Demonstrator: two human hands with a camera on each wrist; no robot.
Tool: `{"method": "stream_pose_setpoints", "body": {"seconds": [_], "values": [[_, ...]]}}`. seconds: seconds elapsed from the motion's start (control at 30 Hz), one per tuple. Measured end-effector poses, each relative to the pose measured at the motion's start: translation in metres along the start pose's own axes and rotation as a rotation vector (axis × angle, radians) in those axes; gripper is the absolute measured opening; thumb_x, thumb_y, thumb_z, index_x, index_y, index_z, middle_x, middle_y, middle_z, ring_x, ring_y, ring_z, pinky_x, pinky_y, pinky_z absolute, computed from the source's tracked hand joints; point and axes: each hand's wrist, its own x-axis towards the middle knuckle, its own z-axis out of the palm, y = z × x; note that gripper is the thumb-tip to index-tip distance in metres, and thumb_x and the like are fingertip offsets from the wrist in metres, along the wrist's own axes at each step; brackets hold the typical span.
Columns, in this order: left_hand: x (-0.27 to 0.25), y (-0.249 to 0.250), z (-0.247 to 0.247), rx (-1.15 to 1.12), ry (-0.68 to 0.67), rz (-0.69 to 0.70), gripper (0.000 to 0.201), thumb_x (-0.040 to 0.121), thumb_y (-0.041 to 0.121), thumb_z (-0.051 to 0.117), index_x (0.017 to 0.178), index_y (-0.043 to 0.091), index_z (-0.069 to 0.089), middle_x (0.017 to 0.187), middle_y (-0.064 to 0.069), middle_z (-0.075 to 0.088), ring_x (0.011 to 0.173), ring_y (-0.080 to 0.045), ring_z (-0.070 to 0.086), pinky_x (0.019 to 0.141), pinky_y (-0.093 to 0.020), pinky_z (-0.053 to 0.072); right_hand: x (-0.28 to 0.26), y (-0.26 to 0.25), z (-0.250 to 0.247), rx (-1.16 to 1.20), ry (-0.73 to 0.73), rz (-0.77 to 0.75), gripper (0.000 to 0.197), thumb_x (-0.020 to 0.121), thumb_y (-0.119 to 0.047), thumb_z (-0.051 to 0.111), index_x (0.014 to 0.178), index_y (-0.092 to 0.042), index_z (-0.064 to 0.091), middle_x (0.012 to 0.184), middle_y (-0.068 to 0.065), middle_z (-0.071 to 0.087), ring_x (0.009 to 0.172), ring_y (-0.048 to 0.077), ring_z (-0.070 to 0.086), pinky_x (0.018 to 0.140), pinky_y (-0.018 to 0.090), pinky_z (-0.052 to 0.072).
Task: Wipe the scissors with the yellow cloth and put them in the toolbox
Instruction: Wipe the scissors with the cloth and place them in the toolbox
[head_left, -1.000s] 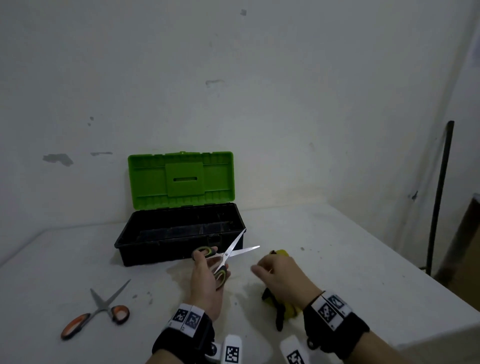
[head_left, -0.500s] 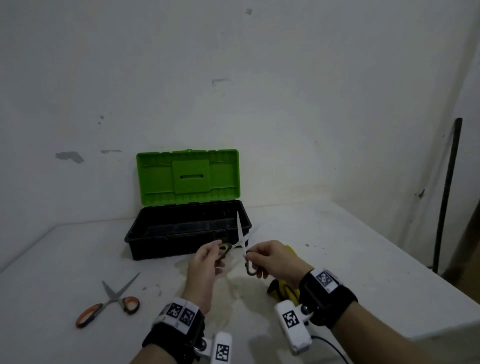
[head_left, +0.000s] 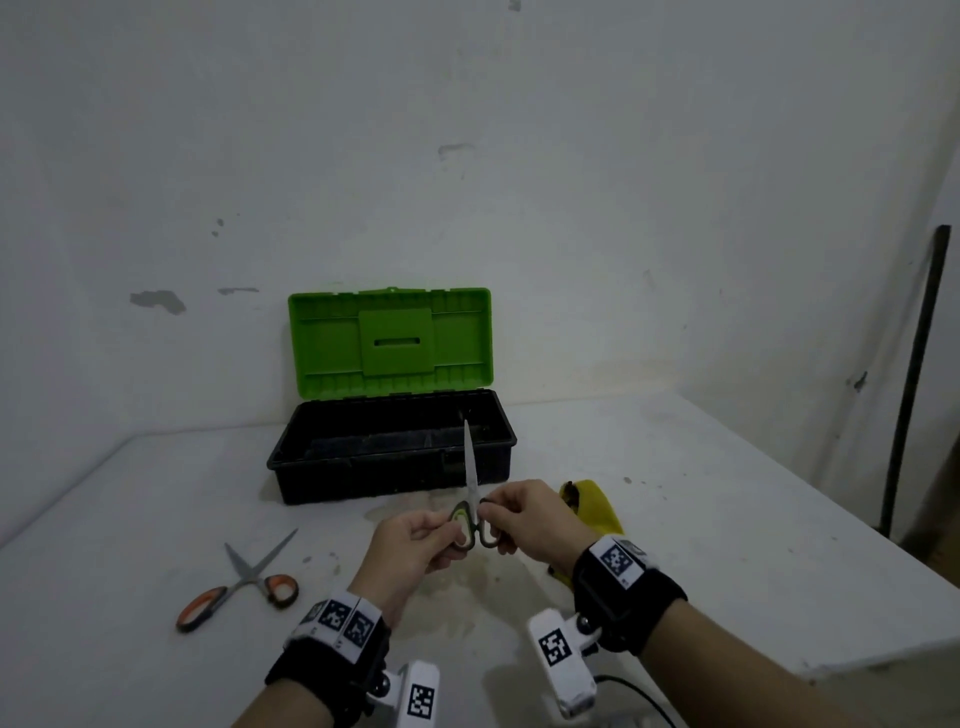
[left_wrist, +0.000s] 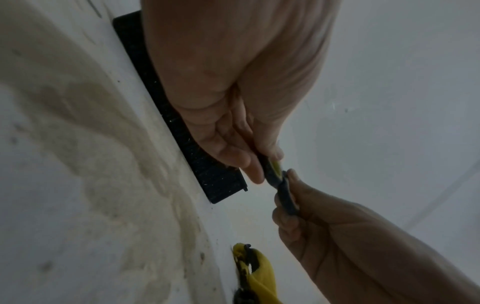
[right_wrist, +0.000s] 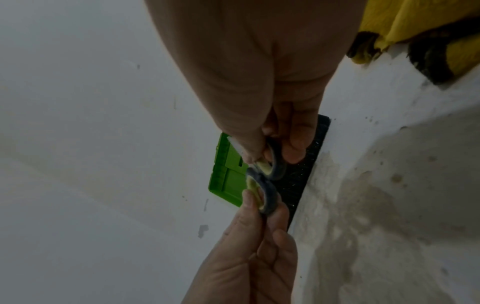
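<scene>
Green-and-grey handled scissors (head_left: 471, 499) are held upright above the table, blades closed and pointing at the toolbox (head_left: 395, 467). My left hand (head_left: 415, 540) pinches the left handle loop (left_wrist: 272, 168). My right hand (head_left: 524, 519) pinches the right handle loop (right_wrist: 275, 162). The black toolbox stands with its green lid (head_left: 389, 340) raised against the wall. The yellow cloth (head_left: 592, 506) lies on the table just right of my right hand, untouched, partly hidden by the wrist.
A second pair of scissors with orange handles (head_left: 239, 587) lies on the white table (head_left: 727, 519) at the left. A dark pole (head_left: 914, 374) leans at the wall on the right. Stains mark the tabletop under my hands.
The scissors' blades went from spread open to closed and now point upright. My right hand left the cloth and took the right handle loop; the cloth stays on the table.
</scene>
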Motion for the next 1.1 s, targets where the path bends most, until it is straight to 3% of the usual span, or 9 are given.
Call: {"method": "stream_pose_setpoints", "body": {"seconds": [0.1, 0.23, 0.33, 0.47, 0.6, 0.73, 0.8, 0.93, 1.1], "values": [[0.005, 0.004, -0.005, -0.034, 0.031, -0.006, 0.01, 0.092, 0.011, 0.07, 0.094, 0.004, 0.075, 0.084, -0.01, 0.078, 0.077, -0.021, 0.073, 0.067, -0.025, 0.054, 0.001, -0.004, 0.005, -0.062, 0.1, -0.017, 0.02, 0.091, -0.034, 0.064, 0.096, -0.016, 0.056, 0.074, 0.005, 0.071, 0.059, 0.018, 0.067, 0.061, 0.033, 0.056], [0.017, 0.024, -0.012, -0.041, 0.048, 0.017, 0.011, 0.093, 0.012, 0.068, 0.096, 0.004, 0.076, 0.086, -0.012, 0.078, 0.081, -0.021, 0.075, 0.069, -0.024, 0.055, 0.007, -0.022, 0.016, -0.216, 0.245, -0.13, 0.037, 0.081, -0.047, 0.071, 0.086, -0.013, 0.056, 0.074, 0.001, 0.063, 0.063, 0.015, 0.057, 0.051, 0.018, 0.041], [0.026, 0.045, -0.019, -0.019, 0.072, 0.074, 0.009, 0.093, 0.008, 0.069, 0.093, 0.002, 0.075, 0.081, -0.012, 0.077, 0.075, -0.02, 0.074, 0.066, -0.024, 0.057, 0.021, -0.042, 0.018, -0.329, 0.296, -0.198, 0.045, 0.078, -0.049, 0.074, 0.075, -0.006, 0.061, 0.071, 0.009, 0.063, 0.065, 0.019, 0.056, 0.056, 0.028, 0.04], [0.037, 0.062, -0.036, 0.016, 0.09, 0.141, 0.006, 0.09, 0.009, 0.071, 0.09, 0.004, 0.074, 0.078, -0.01, 0.077, 0.07, -0.017, 0.073, 0.061, -0.021, 0.055, 0.042, -0.065, 0.022, -0.383, 0.258, -0.193, 0.048, 0.079, -0.041, 0.072, 0.053, -0.005, 0.053, 0.049, 0.011, 0.049, 0.049, 0.023, 0.045, 0.048, 0.033, 0.033], [0.054, 0.075, -0.056, 0.079, 0.068, 0.164, 0.008, 0.091, 0.014, 0.072, 0.096, 0.007, 0.073, 0.085, -0.006, 0.078, 0.078, -0.016, 0.075, 0.068, -0.024, 0.057, 0.067, -0.086, 0.03, -0.393, 0.261, -0.131, 0.046, 0.077, -0.036, 0.07, 0.048, -0.014, 0.042, 0.041, -0.002, 0.038, 0.039, 0.012, 0.035, 0.038, 0.024, 0.027], [0.082, 0.087, -0.09, 0.117, 0.121, 0.19, 0.013, 0.098, 0.026, 0.062, 0.103, 0.018, 0.071, 0.1, 0.003, 0.075, 0.089, -0.013, 0.074, 0.073, -0.026, 0.057, 0.107, -0.09, 0.03, -0.373, 0.269, -0.046, 0.045, 0.078, -0.04, 0.069, 0.051, -0.008, 0.054, 0.045, 0.002, 0.048, 0.044, 0.018, 0.048, 0.044, 0.025, 0.04], [0.101, 0.087, -0.111, 0.124, 0.172, 0.198, 0.015, 0.099, 0.027, 0.06, 0.107, 0.018, 0.069, 0.105, 0.001, 0.072, 0.093, -0.015, 0.071, 0.078, -0.029, 0.057, 0.128, -0.091, 0.029, -0.394, 0.247, 0.014, 0.046, 0.079, -0.042, 0.07, 0.056, -0.004, 0.06, 0.05, 0.004, 0.053, 0.047, 0.02, 0.053, 0.046, 0.027, 0.045], [0.136, 0.08, -0.156, 0.213, 0.289, 0.206, 0.027, 0.098, 0.029, 0.061, 0.119, 0.014, 0.068, 0.112, -0.003, 0.07, 0.103, -0.019, 0.066, 0.096, -0.038, 0.054, 0.16, -0.094, 0.044, -0.53, 0.189, 0.111, 0.052, 0.085, -0.047, 0.068, 0.057, -0.01, 0.044, 0.053, 0.001, 0.045, 0.044, 0.012, 0.043, 0.036, 0.02, 0.026], [0.168, 0.052, -0.198, 0.339, 0.393, 0.122, 0.031, 0.099, 0.024, 0.053, 0.123, 0.012, 0.068, 0.123, -0.01, 0.069, 0.114, -0.027, 0.064, 0.106, -0.047, 0.048, 0.198, -0.086, 0.082, -0.559, 0.039, 0.177, 0.046, 0.083, -0.044, 0.072, 0.065, -0.009, 0.049, 0.065, 0.003, 0.053, 0.052, 0.016, 0.051, 0.041, 0.023, 0.035]]}}
